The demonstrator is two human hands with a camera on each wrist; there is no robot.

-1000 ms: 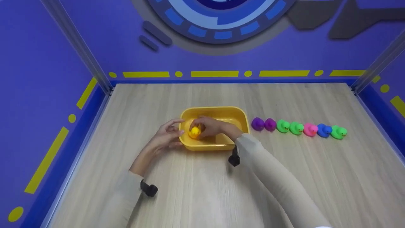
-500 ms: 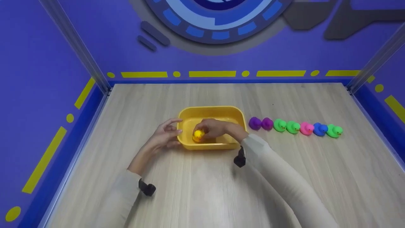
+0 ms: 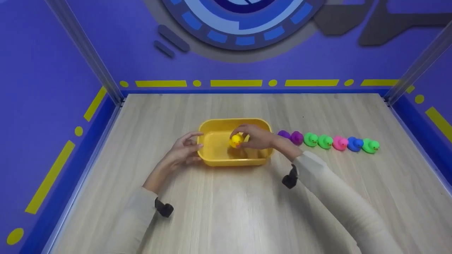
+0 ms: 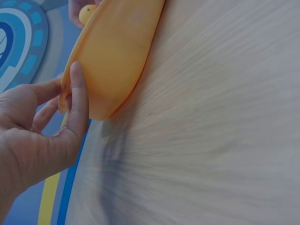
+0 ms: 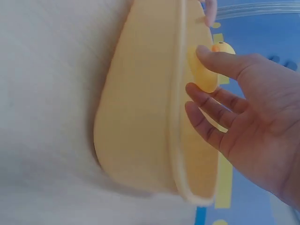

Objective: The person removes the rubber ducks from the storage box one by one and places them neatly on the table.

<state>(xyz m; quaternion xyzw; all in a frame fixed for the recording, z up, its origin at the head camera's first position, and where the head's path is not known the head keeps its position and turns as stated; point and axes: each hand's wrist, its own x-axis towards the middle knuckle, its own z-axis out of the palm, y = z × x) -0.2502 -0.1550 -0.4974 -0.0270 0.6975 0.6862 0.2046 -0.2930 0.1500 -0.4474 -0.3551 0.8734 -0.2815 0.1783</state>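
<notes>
A yellow rubber duck [image 3: 236, 141] is pinched between the thumb and fingers of my right hand [image 3: 257, 137], over the inside of a yellow plastic tub [image 3: 235, 162]. In the right wrist view the duck [image 5: 202, 72] shows above the tub's rim, with the thumb on one side and fingertips on the other. My left hand [image 3: 183, 150] grips the tub's left end. Seen from the left wrist, its fingers [image 4: 78, 89] lie on both sides of the rim. No other thing shows in the visible part of the tub.
Right of the tub, a row of rubber ducks runs across the wooden table [image 3: 226, 208]: two purple [image 3: 296, 138], two green [image 3: 325, 141], a pink [image 3: 340, 143], a blue [image 3: 355, 144] and a green one [image 3: 370, 145]. Blue printed panels [image 3: 226, 70] wall the table's back and sides.
My right hand has carried the yellow duck up and to the right, from the tub's left end to above its middle. The left hand has stayed at the tub's left end.
</notes>
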